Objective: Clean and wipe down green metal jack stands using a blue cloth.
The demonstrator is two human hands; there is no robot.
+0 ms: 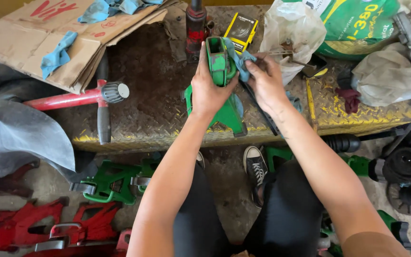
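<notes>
Both bare forearms reach forward from the lower edge of the view and draw together ahead of the knees. The left hand (209, 90) stands upright, its back toward the camera, fingers curled forward and the grip closed. The right hand (266, 82) sits just beside it at the same height, wrist bent slightly inward, fingertips pinched together and pointing toward the left hand.

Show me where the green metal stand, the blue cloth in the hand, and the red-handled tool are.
Green metal stand (220, 62), head view: upper column, beside the left hand.
Crumpled blue cloth (242, 62), head view: fold above the right hand's fingers.
Red-handled tool (67, 99), head view: middle of the red bar.
</notes>
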